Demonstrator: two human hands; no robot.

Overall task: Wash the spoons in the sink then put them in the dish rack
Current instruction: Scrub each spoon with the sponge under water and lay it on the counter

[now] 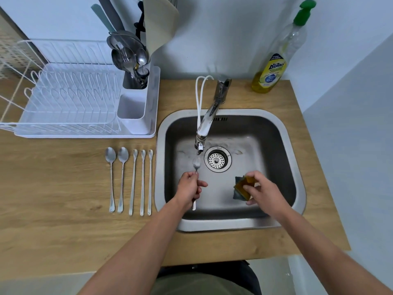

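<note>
Spoons are the job here, but sizing down from the biggest item: the light wooden countertop point(63, 231) carries everything. Set into it at centre-right is the square stainless-steel sink point(297, 158), w/ a chrome swivel tap point(209, 118) reaching over the basin. To the left sits the white wire dish rack point(70, 96) on its tray; its rear cutlery holder point(133, 81) already has assorted utensils standing in it, the front white cup looks bare. A clear bottle of yellow dish soap w/ a green cap point(274, 67) stands at the back right corner.

Between rack and sink, five long-handled steel spoons point(131, 179) lie in a neat row on the wood, bowls away from the person, apparently not washed yet. A sixth small steel spoon point(197, 163) is in the sink, bowl right under the tap's spout. The left hand point(189, 190) grips its handle, fingers curled round it. The right hand point(265, 192) pinches a yellow-and-green sponge point(242, 187) low in the basin, apart from the spoon.

Judgement: task is early, approx. first spoon at the rinse stage. Whether any rack utensils count as done can't be told. Left: rack this one, then five more.
</note>
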